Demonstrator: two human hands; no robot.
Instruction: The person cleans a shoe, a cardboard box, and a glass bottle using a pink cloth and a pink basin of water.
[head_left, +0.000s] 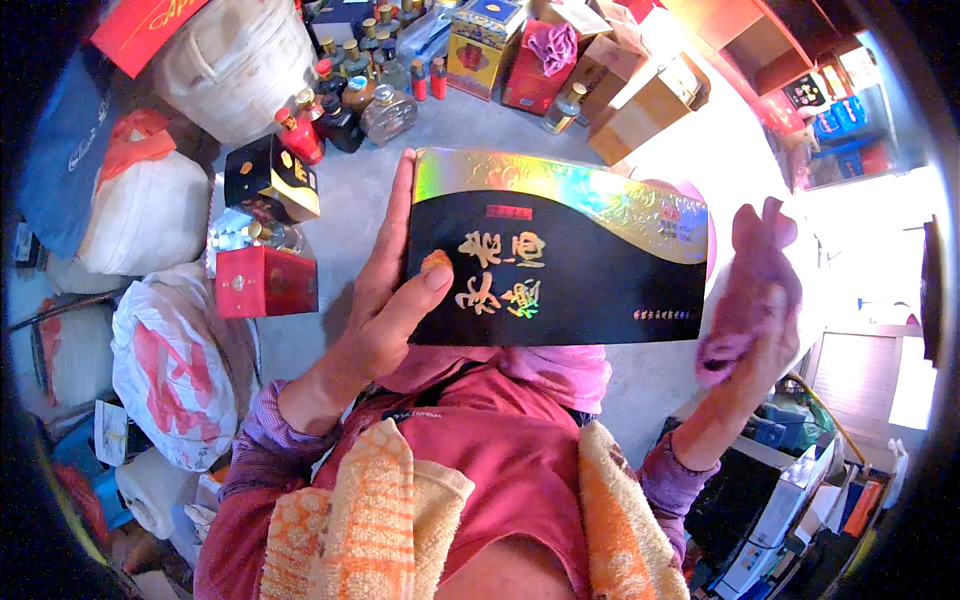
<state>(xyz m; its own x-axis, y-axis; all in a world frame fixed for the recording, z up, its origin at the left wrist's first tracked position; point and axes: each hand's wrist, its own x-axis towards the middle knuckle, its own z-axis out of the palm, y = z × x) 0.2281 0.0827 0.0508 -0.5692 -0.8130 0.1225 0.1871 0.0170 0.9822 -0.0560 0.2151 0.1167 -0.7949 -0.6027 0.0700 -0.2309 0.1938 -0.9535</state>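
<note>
A black liquor box with a shiny gold, rainbow-tinted band and gold writing (585, 277) lies across the view in front of me. My left hand (401, 292) grips its left end, thumb on the printed face and fingers along the edge. Off the box's right end is my right hand (776, 337), holding a crumpled pinkish-purple cloth (750, 277); the cloth partly hides the fingers. Whether the cloth touches the box cannot be told. A towel with an orange pattern (375, 517) hangs over my front.
Several glass bottles (360, 97) stand on the grey floor (465, 124) ahead. A black box (271, 178) and a red box (266, 281) are at the left, near stuffed white bags (176, 367). Open cartons (645, 105) stand at the top right, a cluttered rack (795, 517) at the lower right.
</note>
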